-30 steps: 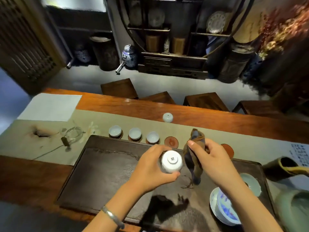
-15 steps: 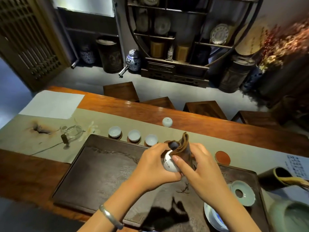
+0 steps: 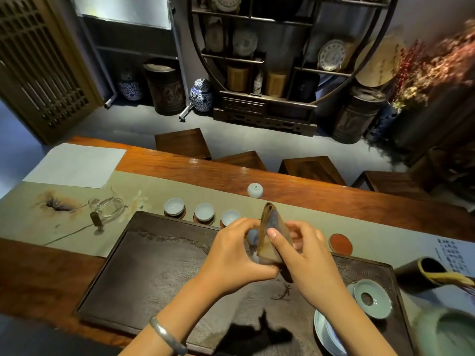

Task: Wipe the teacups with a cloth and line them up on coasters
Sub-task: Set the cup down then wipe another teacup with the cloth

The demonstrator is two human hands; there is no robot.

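My left hand [image 3: 235, 253] grips a white teacup [image 3: 252, 236], mostly hidden behind my fingers and the cloth. My right hand [image 3: 305, 255] presses a folded brown cloth [image 3: 270, 235] against that cup, above the dark tea tray [image 3: 154, 265]. Three pale teacups stand in a row on coasters along the tray's far edge: left [image 3: 174, 206], middle [image 3: 204, 211], right [image 3: 230, 217]. One more white cup [image 3: 255, 190] sits upside down on the table runner behind them. An empty red coaster [image 3: 340, 244] lies to the right of my hands.
A glass pitcher [image 3: 108, 209] stands on the runner at the left. A celadon lid [image 3: 371, 299] and a blue-and-white bowl [image 3: 327, 335] sit at the tray's right end. A dark holder [image 3: 424, 272] lies beyond. Wooden stools line the table's far side.
The cloth, held apart from the upturned cup a second ago, has come against it. Both hands have closed together around cup and cloth and shifted slightly away from me.
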